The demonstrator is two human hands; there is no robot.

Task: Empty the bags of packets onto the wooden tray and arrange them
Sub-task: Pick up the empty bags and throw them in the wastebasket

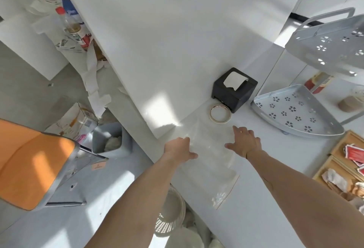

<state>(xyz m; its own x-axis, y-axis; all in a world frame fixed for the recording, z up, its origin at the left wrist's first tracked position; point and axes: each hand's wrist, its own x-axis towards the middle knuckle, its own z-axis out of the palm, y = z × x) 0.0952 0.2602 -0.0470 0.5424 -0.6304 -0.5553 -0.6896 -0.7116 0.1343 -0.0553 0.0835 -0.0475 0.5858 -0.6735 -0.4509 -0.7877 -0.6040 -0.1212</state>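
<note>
Clear plastic zip bags (211,161) lie flat and overlapping on the white counter, looking empty. My left hand (180,148) rests at their left edge with loosely bent fingers touching the plastic. My right hand (245,141) lies on their upper right part with fingers spread and straight. The wooden tray (337,149) sits at the right edge of the view, divided into compartments. Red packets (354,154) lie in its upper compartment and pale packets (334,178) in a lower one.
A roll of tape (220,114) and a black tissue box (234,89) stand just beyond the bags. A grey perforated corner shelf (295,113) stands to the right, with another tier above. An orange chair (29,161), a grey bin (110,139) and a basket (171,214) are left of the counter edge.
</note>
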